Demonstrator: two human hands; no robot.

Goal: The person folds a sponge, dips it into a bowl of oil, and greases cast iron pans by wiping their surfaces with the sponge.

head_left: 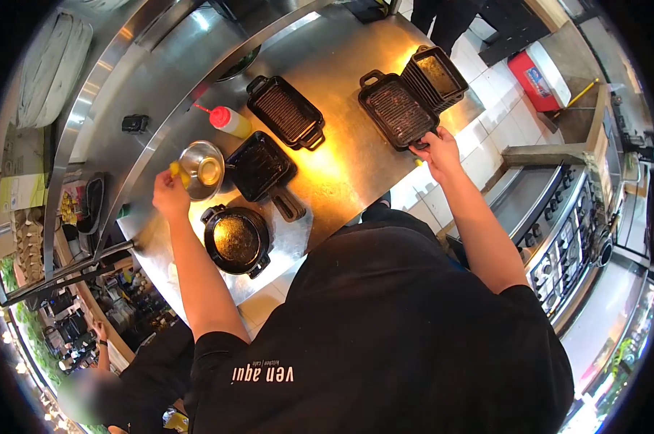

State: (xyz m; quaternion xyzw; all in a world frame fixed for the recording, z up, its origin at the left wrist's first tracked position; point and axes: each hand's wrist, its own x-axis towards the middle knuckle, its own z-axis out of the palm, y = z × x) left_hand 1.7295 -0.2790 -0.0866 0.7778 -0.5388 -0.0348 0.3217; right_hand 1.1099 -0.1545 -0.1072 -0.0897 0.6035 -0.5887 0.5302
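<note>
My left hand [171, 195] is at the rim of a shiny metal bowl [212, 155], its fingers pinched on a small yellow piece [175, 169] that looks like a sponge. What the bowl holds is hard to make out. On the right, my right hand [440, 154] grips the near handle of a black ribbed cast-iron grill pan [395, 110]. This pan lies beside a stack of black rectangular pans [435, 74], close against it. Beside the bowl is a square black skillet [260, 166], with a round black pan [236, 240] nearer to me.
Another ribbed pan [286, 112] rests on the steel table [341, 170]. A squeeze bottle with a red cap [231, 121] lies near the bowl. To the right stand a stove [558, 253] and a red cooler [533, 78]. Another person [149, 376] is at lower left.
</note>
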